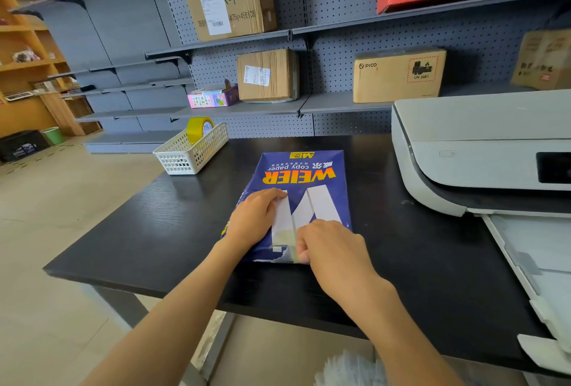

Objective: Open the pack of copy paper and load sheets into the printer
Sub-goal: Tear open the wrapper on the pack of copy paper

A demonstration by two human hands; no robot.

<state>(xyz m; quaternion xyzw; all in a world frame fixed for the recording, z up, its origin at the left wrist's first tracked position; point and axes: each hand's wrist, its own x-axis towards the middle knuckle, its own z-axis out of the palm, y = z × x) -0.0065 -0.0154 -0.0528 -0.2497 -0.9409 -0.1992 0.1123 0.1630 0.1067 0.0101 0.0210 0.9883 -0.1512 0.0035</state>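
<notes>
A blue pack of copy paper (304, 175) with orange lettering lies flat on the black table (154, 231), its near end facing me. My left hand (256, 218) presses flat on the pack's left near part. My right hand (333, 246) pinches the torn wrapper at the pack's near edge, where some white shows. The white and grey printer (482, 150) stands at the table's right, with its paper tray (540, 262) pulled out toward me.
A white mesh basket (188, 154) holding a yellow tape roll (199, 129) sits at the table's back left corner. Grey pegboard shelves (340, 101) with cardboard boxes rise behind the table. Tiled floor lies to the left.
</notes>
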